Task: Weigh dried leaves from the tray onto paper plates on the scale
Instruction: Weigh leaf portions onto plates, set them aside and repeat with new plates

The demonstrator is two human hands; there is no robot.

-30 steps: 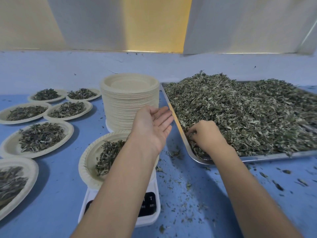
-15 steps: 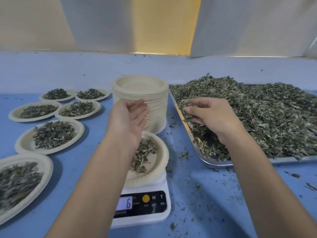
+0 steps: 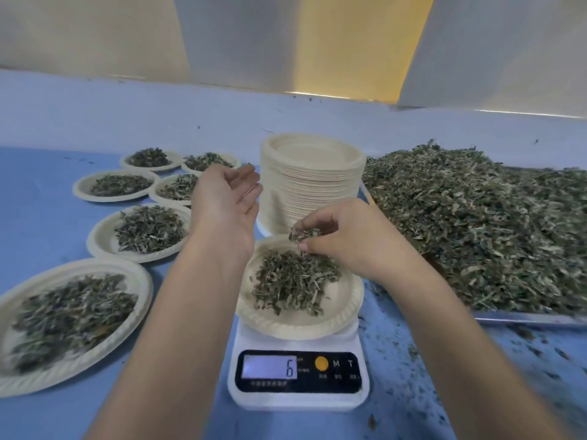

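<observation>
Your right hand (image 3: 355, 239) pinched a tuft of dried green leaves (image 3: 303, 233) just over the round beige paper plate (image 3: 344, 312) on the white digital scale (image 3: 298, 396), likely topping up its small heap at a reading of 6. Your left hand (image 3: 227, 201) hovered open beside it, holding nothing. The leaf-heaped steel tray (image 3: 524, 319) sat to the right.

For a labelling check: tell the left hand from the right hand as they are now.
The left hand is open with relaxed fingers and holds nothing; the right hand pinches a tuft of leaves. The left hand hangs beside the stack, off to the left of the scale; the right hand is over the plate on the scale. Both are bare and raised off the table.
</observation>
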